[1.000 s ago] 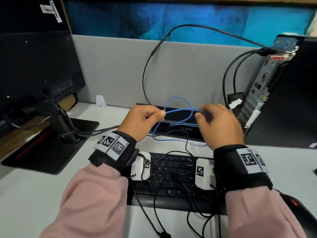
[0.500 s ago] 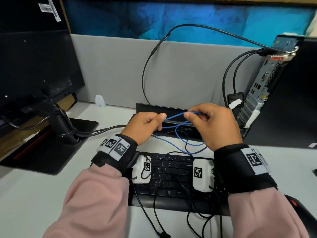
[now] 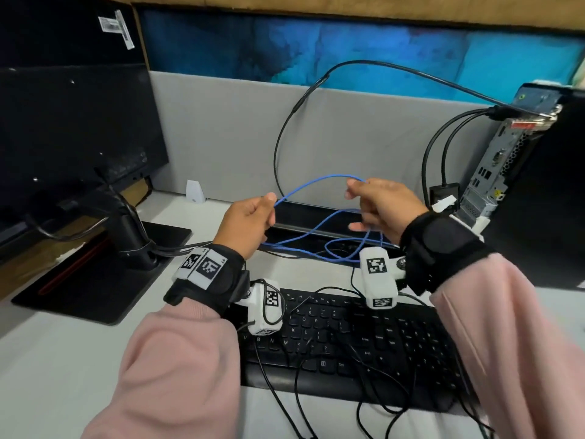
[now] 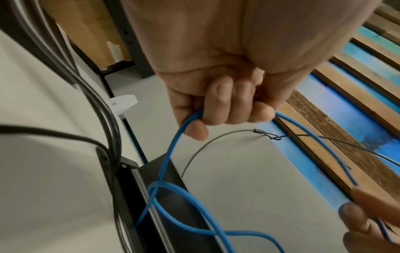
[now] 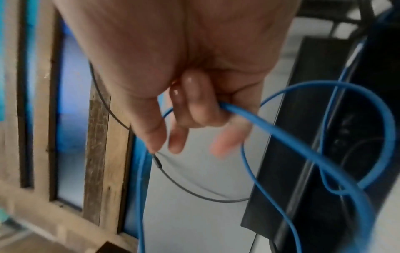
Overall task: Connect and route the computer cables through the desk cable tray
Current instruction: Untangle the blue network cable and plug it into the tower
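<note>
Both hands hold a thin blue cable [image 3: 316, 182] above the black cable tray [image 3: 304, 217], an open slot at the back of the desk. My left hand [image 3: 269, 207] grips the cable in a curled fist [image 4: 227, 106]. The right hand [image 3: 354, 198] pinches it further along, and a second strand passes through its curled fingers [image 5: 194, 106]. Between the hands the cable arches upward. Below them, loose loops of the blue cable [image 4: 171, 154] [image 5: 281, 133] hang down into the tray [image 4: 168, 171]. The cable's ends are hidden.
A black keyboard [image 3: 348, 337] with thin black wires across it lies in front of the tray. A monitor [image 3: 63, 137] on its stand base [image 3: 95, 274] is at the left. A computer tower [image 3: 493, 172] with plugged black cables [image 3: 285, 137] stands right, against the grey partition.
The hands have moved apart and risen. The blue cable between them, bunched a second ago, now spans a wide arc, and more slack hangs into the tray.
</note>
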`<move>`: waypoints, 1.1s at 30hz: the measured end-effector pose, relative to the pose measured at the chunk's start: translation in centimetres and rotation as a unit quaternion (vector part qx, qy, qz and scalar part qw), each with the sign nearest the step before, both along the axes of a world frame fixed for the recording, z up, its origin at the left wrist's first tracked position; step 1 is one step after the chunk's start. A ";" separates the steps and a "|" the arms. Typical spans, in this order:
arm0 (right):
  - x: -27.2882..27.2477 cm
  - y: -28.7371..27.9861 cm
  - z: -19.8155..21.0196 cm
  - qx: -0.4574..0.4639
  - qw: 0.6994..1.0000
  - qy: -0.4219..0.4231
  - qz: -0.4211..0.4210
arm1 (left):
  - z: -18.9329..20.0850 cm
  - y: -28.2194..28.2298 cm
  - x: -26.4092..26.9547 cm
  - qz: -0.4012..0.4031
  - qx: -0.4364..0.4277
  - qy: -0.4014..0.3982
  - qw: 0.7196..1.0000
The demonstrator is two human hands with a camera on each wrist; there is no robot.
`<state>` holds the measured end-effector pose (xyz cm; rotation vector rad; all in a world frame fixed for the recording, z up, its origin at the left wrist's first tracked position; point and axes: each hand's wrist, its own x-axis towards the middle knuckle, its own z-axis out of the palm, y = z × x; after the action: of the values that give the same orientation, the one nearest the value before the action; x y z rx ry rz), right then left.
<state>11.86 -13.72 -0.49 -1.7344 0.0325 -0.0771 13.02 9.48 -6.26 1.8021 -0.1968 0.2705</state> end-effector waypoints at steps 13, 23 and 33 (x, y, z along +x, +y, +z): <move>1.7 5.8 -2.2 -0.635 0.749 -0.117 0.145 | 0.4 -0.9 0.0 -0.136 -0.284 0.086 0.945; -1.7 7.6 1.0 -0.626 0.702 -0.256 0.223 | 0.1 -1.6 -0.3 -0.096 -0.148 -0.007 0.984; 1.2 4.3 5.7 -0.516 0.819 -0.181 0.172 | 0.7 -1.7 -0.8 -0.120 -0.028 0.049 0.991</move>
<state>13.06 -9.46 5.25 -2.7501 -0.7315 -0.1784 12.23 7.82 -5.59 1.7129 -0.3304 0.0156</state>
